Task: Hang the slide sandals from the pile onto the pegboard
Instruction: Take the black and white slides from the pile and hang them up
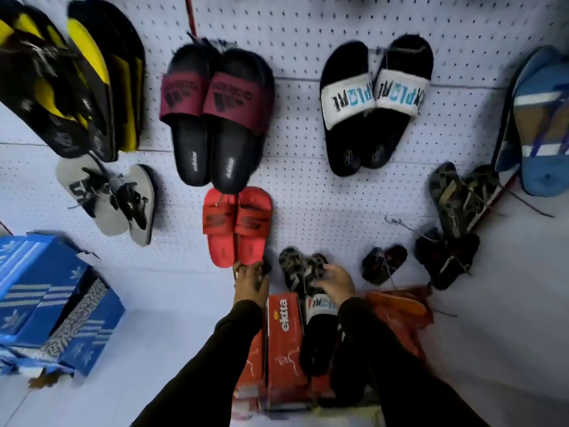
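A white pegboard (308,211) fills the wall ahead. On it hang a maroon-strapped black pair (215,118), a white-strapped black pair (369,109) and a red pair (237,226). My left hand (251,282) is just below the red pair's heels, its fingers closed on a small dark thing I cannot make out. My right hand (334,280) grips a dark patterned pair of sandals (300,269) low against the board. Below my hands, a black slide with a white strap (320,331) lies in the pile on red boxes (284,343).
Yellow-and-black flip-flops (67,75) and a grey pair (110,198) hang at left, blue sandals (542,124) and dark strappy pairs (455,204) at right. Small dark sandals (381,263) hang low. Blue shoeboxes (46,306) are stacked at lower left. Orange soles (400,303) lie right of the pile.
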Tool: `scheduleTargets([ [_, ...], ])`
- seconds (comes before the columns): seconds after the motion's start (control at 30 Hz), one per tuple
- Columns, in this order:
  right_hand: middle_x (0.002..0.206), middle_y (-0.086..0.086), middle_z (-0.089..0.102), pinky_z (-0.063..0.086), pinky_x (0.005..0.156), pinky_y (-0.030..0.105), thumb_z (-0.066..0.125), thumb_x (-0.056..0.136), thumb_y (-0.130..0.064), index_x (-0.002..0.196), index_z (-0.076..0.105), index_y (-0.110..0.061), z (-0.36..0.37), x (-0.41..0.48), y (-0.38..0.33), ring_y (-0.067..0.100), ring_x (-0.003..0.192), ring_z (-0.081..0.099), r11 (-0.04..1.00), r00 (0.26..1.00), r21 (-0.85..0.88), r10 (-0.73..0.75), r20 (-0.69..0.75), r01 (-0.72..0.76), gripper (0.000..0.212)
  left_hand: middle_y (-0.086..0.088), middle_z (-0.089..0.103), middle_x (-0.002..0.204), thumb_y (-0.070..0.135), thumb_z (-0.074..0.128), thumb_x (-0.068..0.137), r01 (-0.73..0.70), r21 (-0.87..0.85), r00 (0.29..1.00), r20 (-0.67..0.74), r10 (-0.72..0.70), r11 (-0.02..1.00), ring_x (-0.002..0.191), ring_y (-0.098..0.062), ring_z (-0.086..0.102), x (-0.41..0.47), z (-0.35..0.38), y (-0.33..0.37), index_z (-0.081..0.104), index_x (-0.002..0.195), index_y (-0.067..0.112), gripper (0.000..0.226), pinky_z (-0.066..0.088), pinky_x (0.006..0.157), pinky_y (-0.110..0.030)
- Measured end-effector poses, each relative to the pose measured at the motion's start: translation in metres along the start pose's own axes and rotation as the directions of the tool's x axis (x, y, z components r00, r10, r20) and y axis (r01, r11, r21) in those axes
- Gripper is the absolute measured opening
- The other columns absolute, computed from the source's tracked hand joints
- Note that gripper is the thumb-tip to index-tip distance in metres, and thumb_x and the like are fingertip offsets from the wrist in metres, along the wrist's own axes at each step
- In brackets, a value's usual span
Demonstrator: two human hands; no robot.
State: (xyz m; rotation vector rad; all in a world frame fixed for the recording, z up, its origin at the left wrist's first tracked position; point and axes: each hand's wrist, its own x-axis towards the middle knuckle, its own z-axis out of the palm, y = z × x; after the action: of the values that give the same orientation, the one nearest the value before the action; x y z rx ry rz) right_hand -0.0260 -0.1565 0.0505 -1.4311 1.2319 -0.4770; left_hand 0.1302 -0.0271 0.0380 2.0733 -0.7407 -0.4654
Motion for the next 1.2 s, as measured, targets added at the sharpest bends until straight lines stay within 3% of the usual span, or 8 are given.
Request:
scheduleTargets([
  [0.17, 0.128, 0.012, 0.063, 0.048, 0.097, 0.033, 0.082, 0.070, -0.009, 0.132, 0.053, -0.006, -0.042, -0.014, 0.087, 0.028, 0.120, 0.059, 0.964, 0.954, -0.040, 0.253, -0.158, -0.263, 0.068, -0.019, 0.053, 0.139, 0.023, 0.058, 0.090, 0.105, 0.171, 0.928, 0.337, -0.158, 0.980, 0.125, -0.033, 0.053, -0.026, 0.065, -0.033, 0.044, 0.142, 0.010, 0.055, 0.044, 0.104, -0.040],
  [0.27, 0.143, 0.013, 0.055, 0.046, 0.108, 0.040, 0.081, 0.068, -0.029, 0.143, 0.044, -0.014, -0.055, -0.018, 0.140, 0.030, 0.130, 0.055, 0.882, 0.904, -0.195, 0.415, -0.106, -0.428, 0.085, -0.016, 0.055, 0.131, 0.017, 0.054, 0.092, 0.218, 0.163, 0.834, 0.482, -0.270, 0.962, 0.113, -0.023, 0.054, -0.046, 0.096, -0.030, 0.038, 0.145, 0.005, 0.056, 0.043, 0.102, -0.038],
  [0.33, 0.149, 0.012, 0.050, 0.044, 0.108, 0.039, 0.078, 0.071, -0.027, 0.147, 0.039, -0.014, -0.056, -0.026, 0.161, 0.032, 0.134, 0.051, 0.855, 0.885, -0.252, 0.466, -0.011, -0.453, 0.086, -0.017, 0.048, 0.140, 0.018, 0.053, 0.094, 0.281, 0.188, 0.779, 0.528, -0.338, 0.941, 0.126, -0.026, 0.049, -0.055, 0.112, -0.033, 0.030, 0.148, 0.003, 0.062, 0.037, 0.109, -0.036],
  [0.47, 0.128, 0.019, 0.061, 0.053, 0.069, 0.038, 0.065, 0.086, -0.006, 0.138, 0.043, -0.012, -0.056, -0.032, 0.191, 0.037, 0.103, 0.062, 0.846, 0.846, -0.065, 0.532, 0.025, -0.530, 0.056, -0.021, 0.036, 0.153, 0.027, 0.052, 0.094, 0.389, 0.216, 0.728, 0.524, -0.443, 0.896, 0.141, -0.035, 0.037, -0.062, 0.143, -0.036, 0.027, 0.149, 0.005, 0.065, 0.029, 0.115, -0.037],
  [0.57, 0.103, 0.014, 0.059, 0.050, 0.061, 0.041, 0.051, 0.092, 0.000, 0.131, 0.043, -0.018, -0.056, -0.033, 0.206, 0.033, 0.083, 0.057, 0.828, 0.850, 0.193, 0.515, 0.107, -0.526, 0.044, -0.021, 0.042, 0.150, 0.026, 0.054, 0.093, 0.475, 0.172, 0.715, 0.496, -0.492, 0.863, 0.138, -0.036, 0.041, -0.062, 0.152, -0.037, 0.032, 0.147, 0.004, 0.062, 0.031, 0.114, -0.038],
  [0.73, 0.130, 0.024, 0.062, 0.048, 0.097, 0.065, 0.064, 0.079, 0.014, 0.132, 0.050, -0.011, -0.059, -0.030, 0.226, 0.044, 0.117, 0.061, 0.856, 0.881, 0.213, 0.470, 0.056, -0.471, 0.061, -0.020, 0.052, 0.142, 0.028, 0.060, 0.090, 0.578, 0.161, 0.661, 0.483, -0.574, 0.800, 0.131, -0.037, 0.049, -0.062, 0.156, -0.039, 0.041, 0.144, 0.005, 0.062, 0.037, 0.110, -0.040],
  [1.0, 0.121, 0.020, 0.063, 0.049, 0.097, 0.062, 0.059, 0.086, 0.013, 0.130, 0.058, -0.004, -0.076, -0.046, 0.205, 0.043, 0.116, 0.061, 0.790, 0.843, 0.309, 0.531, 0.090, -0.530, 0.047, -0.021, 0.064, 0.127, 0.029, 0.061, 0.089, 0.663, 0.033, 0.642, 0.489, -0.591, 0.748, 0.117, -0.035, 0.061, -0.075, 0.150, -0.044, 0.054, 0.133, 0.000, 0.053, 0.048, 0.102, -0.037],
  [1.2, 0.131, 0.018, 0.064, 0.053, 0.096, 0.057, 0.067, 0.083, 0.004, 0.132, 0.057, -0.010, -0.084, -0.053, 0.180, 0.040, 0.117, 0.063, 0.851, 0.909, 0.338, 0.414, 0.040, -0.403, 0.052, -0.023, 0.063, 0.128, 0.024, 0.063, 0.089, 0.639, -0.185, 0.722, 0.478, -0.500, 0.747, 0.116, -0.037, 0.063, -0.090, 0.125, -0.024, 0.055, 0.130, -0.004, 0.051, 0.051, 0.095, -0.039],
])
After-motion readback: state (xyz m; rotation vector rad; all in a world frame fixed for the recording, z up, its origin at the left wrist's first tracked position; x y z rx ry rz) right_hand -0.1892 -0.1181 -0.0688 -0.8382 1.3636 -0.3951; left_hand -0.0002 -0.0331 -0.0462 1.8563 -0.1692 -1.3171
